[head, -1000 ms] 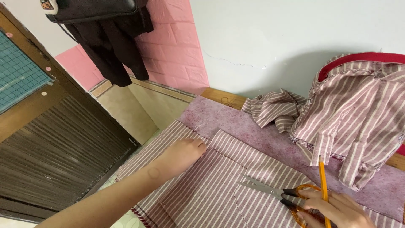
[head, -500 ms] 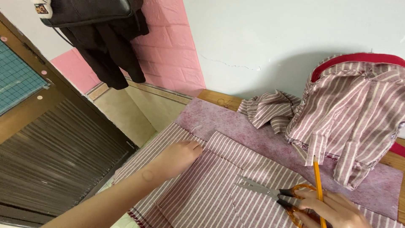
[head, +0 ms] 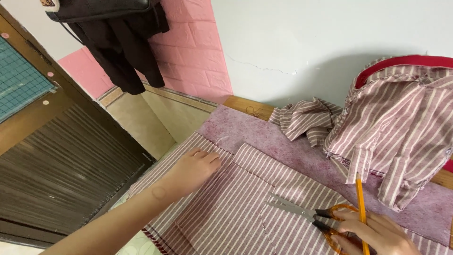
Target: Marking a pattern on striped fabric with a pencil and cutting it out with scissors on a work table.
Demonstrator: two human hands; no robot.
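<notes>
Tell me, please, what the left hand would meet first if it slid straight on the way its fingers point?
The left hand points up-right across the striped cloth. It would likely meet the cloth's folded edge, then the purple felt; depth is unclear.

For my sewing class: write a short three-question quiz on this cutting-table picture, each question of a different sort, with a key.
1. True or false: the left hand lies flat on the striped fabric.
2. Which two things does the right hand hold? A) scissors and pencil B) ruler and chalk C) needle and thread
3. Fill in: the scissors have ______ handles.

Key
1. True; it presses the cloth, palm down.
2. A; the scissors and a yellow pencil that stands up between the fingers.
3. Orange; the blades lie on the cloth, pointing toward the left hand.
</notes>
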